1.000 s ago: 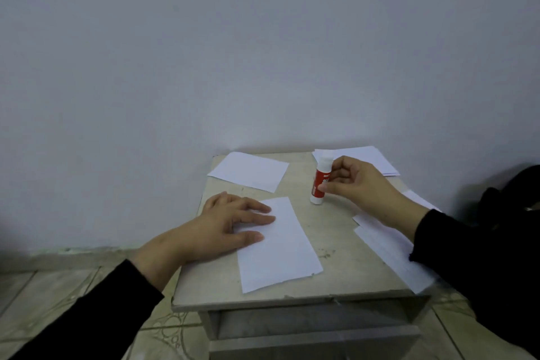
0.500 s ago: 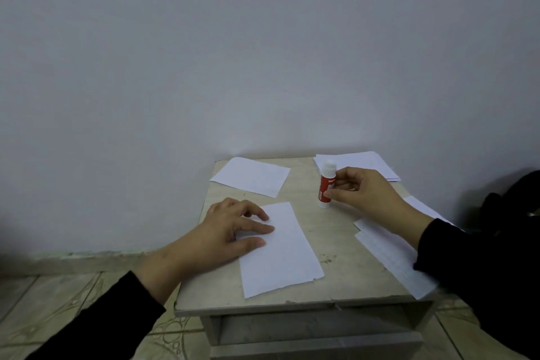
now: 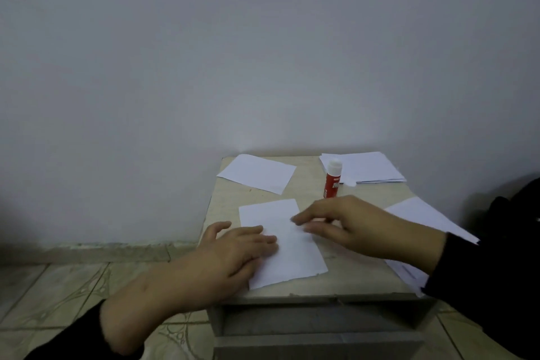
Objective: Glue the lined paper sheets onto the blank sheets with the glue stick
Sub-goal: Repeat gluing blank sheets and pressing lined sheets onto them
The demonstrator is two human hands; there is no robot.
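Fingers (image 3: 263, 238) of the left hand (image 3: 233, 257) press flat on the central sheet (image 3: 287, 254) while the right hand (image 3: 350, 228) hovers loosely curled, holding nothing — glue stick (image 3: 332, 178) capped upright on the tabletop (image 3: 365, 280), stacks (image 3: 368, 168) evidently awaiting gluing.

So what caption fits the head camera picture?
Both hands over a sheet, glue stick standing behind.

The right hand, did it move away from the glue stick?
Yes. The right hand let go of the upright glue stick and came toward the person, over the middle paper.
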